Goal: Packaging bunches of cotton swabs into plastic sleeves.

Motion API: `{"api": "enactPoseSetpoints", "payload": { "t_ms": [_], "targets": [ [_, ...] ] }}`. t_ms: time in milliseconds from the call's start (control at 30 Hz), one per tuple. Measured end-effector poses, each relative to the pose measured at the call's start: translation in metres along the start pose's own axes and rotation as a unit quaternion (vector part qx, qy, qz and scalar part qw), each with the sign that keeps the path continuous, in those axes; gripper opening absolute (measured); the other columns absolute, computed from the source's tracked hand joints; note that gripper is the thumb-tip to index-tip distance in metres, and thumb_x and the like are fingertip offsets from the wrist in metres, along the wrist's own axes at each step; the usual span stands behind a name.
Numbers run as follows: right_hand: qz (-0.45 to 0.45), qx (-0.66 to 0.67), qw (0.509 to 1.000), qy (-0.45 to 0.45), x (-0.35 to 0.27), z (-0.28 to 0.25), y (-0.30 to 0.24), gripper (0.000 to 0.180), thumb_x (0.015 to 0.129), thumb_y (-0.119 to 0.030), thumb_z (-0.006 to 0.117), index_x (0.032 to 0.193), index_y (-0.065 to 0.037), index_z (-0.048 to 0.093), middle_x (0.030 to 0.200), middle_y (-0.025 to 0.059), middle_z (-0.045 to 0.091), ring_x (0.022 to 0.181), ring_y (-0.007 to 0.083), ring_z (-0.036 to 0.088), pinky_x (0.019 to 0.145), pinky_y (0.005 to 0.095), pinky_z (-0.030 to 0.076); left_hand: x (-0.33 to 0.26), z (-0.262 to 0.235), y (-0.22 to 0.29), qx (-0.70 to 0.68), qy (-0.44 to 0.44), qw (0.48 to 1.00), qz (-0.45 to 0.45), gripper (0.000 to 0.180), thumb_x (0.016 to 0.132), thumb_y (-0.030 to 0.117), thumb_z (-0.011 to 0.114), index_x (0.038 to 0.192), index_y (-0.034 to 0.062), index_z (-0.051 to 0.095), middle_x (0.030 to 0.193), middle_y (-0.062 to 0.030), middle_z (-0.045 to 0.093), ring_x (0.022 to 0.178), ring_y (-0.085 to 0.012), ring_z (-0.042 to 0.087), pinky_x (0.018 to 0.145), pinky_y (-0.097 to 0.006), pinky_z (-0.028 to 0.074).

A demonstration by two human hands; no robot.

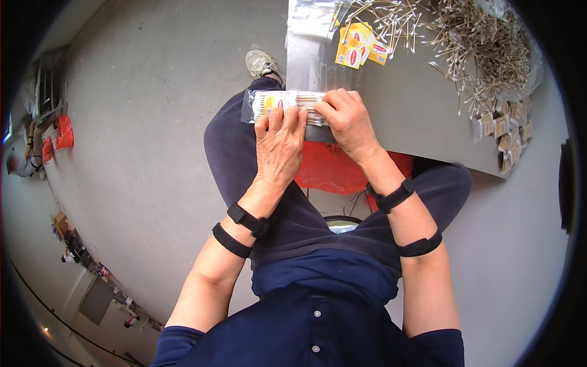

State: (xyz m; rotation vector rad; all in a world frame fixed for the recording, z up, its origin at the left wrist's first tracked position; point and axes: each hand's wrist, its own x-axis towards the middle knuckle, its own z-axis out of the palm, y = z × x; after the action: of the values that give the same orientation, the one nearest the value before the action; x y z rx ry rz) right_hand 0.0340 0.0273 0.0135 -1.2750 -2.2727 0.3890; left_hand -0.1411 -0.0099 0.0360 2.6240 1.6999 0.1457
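A clear plastic bag of cotton swabs (254,109) with a yellow label lies sideways between my two hands, at the left end of the table's near edge. My left hand (280,150) is closed over the bag's near side, its fingertips pressing along the swabs. My right hand (350,121) is closed at the right end, thumb and fingers pinched round the end of the bag and its swabs. Exactly what lies under the right fingers is hidden. Bare wooden sticks of the swabs show between the hands.
The grey table (422,116) carries yellow label cards (353,56), flat clear bags (312,18) and a large heap of loose cotton swabs (483,46). Several filled packs (509,131) lie by the right edge. Red plastic (324,168) hangs below the near edge, above my lap.
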Motion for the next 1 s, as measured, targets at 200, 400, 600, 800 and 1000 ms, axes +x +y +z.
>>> {"api": "enactPoseSetpoints", "payload": {
  "t_ms": [200,400,600,800,1000],
  "targets": [
    [0.064,0.032,0.997,0.020,-0.002,0.001,-0.008,0.006,0.081,-0.009,0.064,0.086,-0.009,0.064,0.087,0.0035,0.060,0.088,0.0225,0.061,0.081,0.0375,0.045,0.002,-0.002,-0.003,0.009,-0.005,1.000,0.009,0.040,0.081,0.013,0.062,0.120,0.0123,0.067,0.109,0.0006,0.055,0.110,-0.0188,0.051,0.097,-0.038,0.033],
    [0.182,0.098,0.978,0.030,-0.001,0.005,-0.011,0.011,0.078,-0.006,0.072,0.087,-0.008,0.064,0.086,0.0066,0.061,0.086,0.0268,0.062,0.079,0.0385,0.046,0.006,-0.002,-0.001,0.010,-0.014,1.000,0.004,0.040,0.081,0.013,0.062,0.121,0.0119,0.067,0.107,0.0006,0.055,0.109,-0.0180,0.051,0.095,-0.037,0.033],
    [0.250,0.178,0.942,0.137,-0.010,0.000,-0.019,0.024,0.080,0.006,0.065,0.102,-0.003,0.065,0.101,0.0125,0.063,0.095,0.0308,0.062,0.087,0.0420,0.048,-0.002,0.003,-0.004,0.003,0.017,1.000,0.000,0.047,0.080,0.015,0.068,0.127,0.0133,0.065,0.108,0.0015,0.056,0.107,-0.0169,0.051,0.093,-0.036,0.034],
    [0.237,0.158,0.942,0.176,-0.023,0.008,-0.029,0.041,0.085,0.010,0.053,0.125,-0.001,0.059,0.129,0.0169,0.058,0.119,0.0351,0.057,0.102,0.0418,0.046,0.004,0.004,-0.004,-0.056,0.060,0.996,-0.030,0.068,0.072,0.024,0.082,0.136,0.0178,0.059,0.110,0.0026,0.056,0.108,-0.0172,0.051,0.091,-0.036,0.034],
    [0.218,0.265,0.922,0.178,-0.011,0.016,-0.032,0.051,0.091,0.005,0.047,0.142,-0.002,0.047,0.151,0.0170,0.044,0.140,0.0365,0.041,0.115,0.0441,0.035,0.004,0.004,-0.008,-0.096,0.051,0.993,-0.049,0.071,0.073,0.025,0.082,0.138,0.0146,0.057,0.123,-0.0005,0.056,0.116,-0.0206,0.049,0.096,-0.040,0.034]
  ]
}}
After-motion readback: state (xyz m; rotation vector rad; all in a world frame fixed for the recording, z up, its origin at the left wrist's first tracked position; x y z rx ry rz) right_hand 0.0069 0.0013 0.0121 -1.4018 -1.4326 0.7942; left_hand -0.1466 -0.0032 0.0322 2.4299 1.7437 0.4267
